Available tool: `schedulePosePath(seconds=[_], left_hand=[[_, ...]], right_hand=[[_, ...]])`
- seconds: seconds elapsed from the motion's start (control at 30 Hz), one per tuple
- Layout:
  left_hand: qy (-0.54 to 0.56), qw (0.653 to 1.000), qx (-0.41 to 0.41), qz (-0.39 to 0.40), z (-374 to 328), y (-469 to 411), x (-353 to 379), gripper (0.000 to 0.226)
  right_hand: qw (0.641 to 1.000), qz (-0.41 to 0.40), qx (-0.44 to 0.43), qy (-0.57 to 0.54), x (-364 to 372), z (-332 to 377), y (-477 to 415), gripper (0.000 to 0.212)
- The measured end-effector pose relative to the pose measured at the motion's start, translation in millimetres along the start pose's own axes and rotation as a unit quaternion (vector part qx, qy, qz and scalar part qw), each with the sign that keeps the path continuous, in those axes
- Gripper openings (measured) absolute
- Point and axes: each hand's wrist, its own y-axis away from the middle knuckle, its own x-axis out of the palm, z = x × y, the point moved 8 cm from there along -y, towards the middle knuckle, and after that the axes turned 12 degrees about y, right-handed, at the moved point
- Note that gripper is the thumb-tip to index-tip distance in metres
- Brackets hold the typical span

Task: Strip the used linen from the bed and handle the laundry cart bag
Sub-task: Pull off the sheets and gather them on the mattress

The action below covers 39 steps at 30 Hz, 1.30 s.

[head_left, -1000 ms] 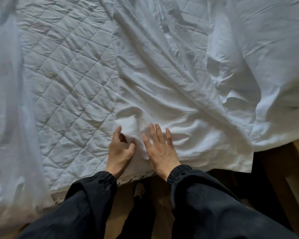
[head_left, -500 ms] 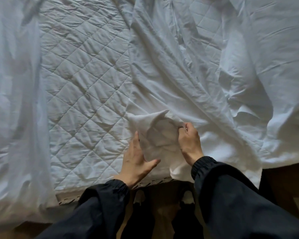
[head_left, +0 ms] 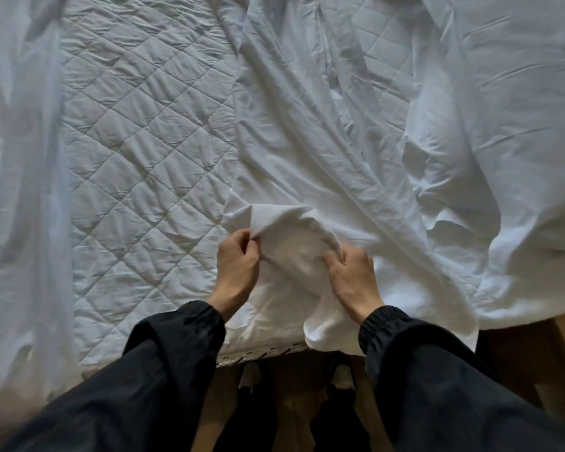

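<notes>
A crumpled white sheet [head_left: 323, 141] lies across the middle and right of the bed, its near corner lifted into a raised fold [head_left: 287, 230]. My left hand [head_left: 237, 265] pinches the left side of that fold, and my right hand [head_left: 353, 275] grips its right side, both at the bed's near edge. The quilted mattress pad [head_left: 137, 151] is bare to the left of the sheet. More white linen [head_left: 17, 190] hangs along the far left. No laundry cart or bag is in view.
The mattress edge [head_left: 261, 353] runs just in front of my legs. Below it is wooden floor [head_left: 535, 353] with my feet [head_left: 252, 376] on it. White bedding [head_left: 503, 125] is bunched at the right.
My hands lay flat on the sheet's near corner a second ago. First the right, then the left, took hold of it, and the corner now stands up off the mattress.
</notes>
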Motion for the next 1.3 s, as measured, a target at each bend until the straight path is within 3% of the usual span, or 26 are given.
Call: schedulePosePath(seconds=[0.1, 0.13, 0.2, 0.3, 0.4, 0.47, 0.53, 0.6, 0.63, 0.7, 0.77, 0.87, 0.93, 1.0, 1.13, 1.2, 1.3], left_hand=[[0.105, 0.992, -0.044, -0.054, -2, 2, -30, 0.032], [0.144, 0.985, -0.065, -0.07, -4, 6, -39, 0.033], [0.197, 0.971, -0.091, -0.095, -7, 12, -54, 0.034], [0.229, 0.955, -0.107, -0.155, -1, 23, -78, 0.031], [0.213, 0.959, -0.087, -0.167, -1, 33, -95, 0.033], [0.177, 0.974, -0.059, -0.125, -6, 38, -97, 0.034], [0.135, 0.984, -0.039, -0.109, -9, 42, -100, 0.036], [0.054, 0.99, -0.032, -0.129, -6, 46, -105, 0.035], [0.002, 0.99, -0.027, -0.135, -7, 48, -104, 0.026], [-0.081, 0.99, 0.017, -0.116, -15, 52, -91, 0.017], [-0.13, 0.986, 0.065, -0.077, -18, 55, -70, 0.04], [-0.178, 0.979, 0.061, -0.077, -13, 50, -51, 0.069], [-0.211, 0.973, 0.05, -0.078, -11, 42, -43, 0.07], [-0.216, 0.972, 0.049, -0.074, -10, 32, -39, 0.058], [-0.153, 0.984, 0.032, -0.086, -11, 10, -55, 0.028], [-0.134, 0.985, 0.033, -0.102, -16, 4, -65, 0.025], [-0.078, 0.994, 0.022, -0.069, -28, 11, -66, 0.033]], right_hand=[[1.0, -0.013, 0.002, 0.01, 2, 1, -4, 0.013], [1.0, -0.005, 0.015, 0.016, 6, 3, -4, 0.017], [0.999, 0.012, 0.004, 0.05, 15, 14, -4, 0.046], [0.989, 0.029, -0.071, 0.127, 31, 45, 3, 0.074], [0.927, -0.055, -0.249, 0.276, 48, 92, 22, 0.088], [0.878, -0.105, -0.359, 0.298, 67, 120, 34, 0.077], [0.872, -0.107, -0.403, 0.257, 81, 138, 37, 0.043], [0.916, -0.082, -0.351, 0.174, 80, 144, 24, 0.01], [0.943, -0.052, -0.301, 0.131, 80, 138, 13, 0.007], [0.973, 0.057, -0.212, 0.065, 90, 123, -8, 0.03], [0.976, 0.168, -0.137, -0.012, 100, 111, -20, 0.052], [0.968, 0.237, -0.076, -0.041, 101, 106, -26, 0.057], [0.969, 0.24, -0.054, -0.007, 94, 106, -30, 0.054], [0.97, 0.236, -0.056, 0.028, 85, 108, -35, 0.055], [0.969, 0.217, -0.115, -0.027, 78, 109, -37, 0.044], [0.977, 0.167, -0.135, -0.002, 73, 101, -43, 0.027], [0.982, 0.068, -0.168, 0.058, 62, 98, -46, 0.028]])
